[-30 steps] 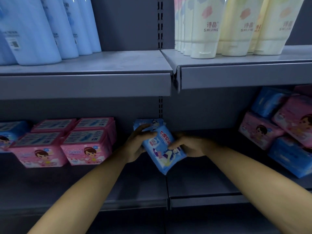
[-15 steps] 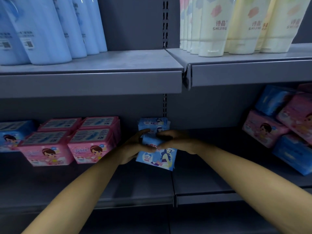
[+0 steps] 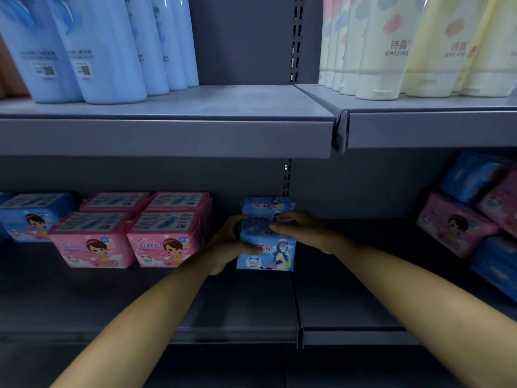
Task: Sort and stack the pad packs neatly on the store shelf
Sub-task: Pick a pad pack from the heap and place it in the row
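While standing upright on the lower shelf [image 3: 173, 303], close to the joint between two shelf sections, blue pad pack [image 3: 265, 254] gripped from both sides. Left hand [image 3: 229, 247] curled round its left edge, thumb across the front. Right hand [image 3: 305, 232] laid over its top, fingers bent onto the upper face. Second blue pack [image 3: 265, 204] directly behind, touching or nearly so; hard to tell which. Pink pad packs [image 3: 131, 233] lined up in rows just to the left, another blue pack [image 3: 30, 217] beyond them. Loose heap of pink and blue packs [image 3: 475, 219] well apart on the right. Blue bottles [image 3: 92, 49] and cream tubes [image 3: 391, 49] up on the upper shelf [image 3: 223, 107].
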`<state>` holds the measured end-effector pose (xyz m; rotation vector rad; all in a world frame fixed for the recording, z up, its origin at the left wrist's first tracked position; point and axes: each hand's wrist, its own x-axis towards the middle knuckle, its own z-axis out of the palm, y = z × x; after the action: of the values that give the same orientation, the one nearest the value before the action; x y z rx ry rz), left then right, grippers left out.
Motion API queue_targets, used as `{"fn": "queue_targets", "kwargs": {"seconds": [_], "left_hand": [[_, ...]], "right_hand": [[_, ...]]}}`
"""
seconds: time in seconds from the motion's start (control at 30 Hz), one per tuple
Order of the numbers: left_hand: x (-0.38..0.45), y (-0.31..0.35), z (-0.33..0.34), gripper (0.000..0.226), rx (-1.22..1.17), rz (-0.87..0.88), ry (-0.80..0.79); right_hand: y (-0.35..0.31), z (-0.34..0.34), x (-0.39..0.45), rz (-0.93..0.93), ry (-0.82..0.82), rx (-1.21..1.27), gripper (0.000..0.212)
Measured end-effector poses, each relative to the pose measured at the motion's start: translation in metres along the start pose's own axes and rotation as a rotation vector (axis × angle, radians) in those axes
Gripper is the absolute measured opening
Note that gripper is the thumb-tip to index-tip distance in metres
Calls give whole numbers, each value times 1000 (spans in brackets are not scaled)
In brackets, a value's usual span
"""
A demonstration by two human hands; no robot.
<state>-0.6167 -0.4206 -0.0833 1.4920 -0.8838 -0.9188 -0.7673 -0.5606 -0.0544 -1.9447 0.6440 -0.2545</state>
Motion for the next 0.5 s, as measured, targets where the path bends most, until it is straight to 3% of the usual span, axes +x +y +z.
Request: {"fn": "queue_targets", "kwargs": {"seconds": [0.23, 0.5], "left_hand": [[9, -6, -3, 74, 91, 15, -14], [17, 0, -4, 86, 332, 14, 28]], "right_hand": [[10, 2, 2, -136, -90, -492, 90], [22, 1, 13, -251, 16, -785, 90]]}}
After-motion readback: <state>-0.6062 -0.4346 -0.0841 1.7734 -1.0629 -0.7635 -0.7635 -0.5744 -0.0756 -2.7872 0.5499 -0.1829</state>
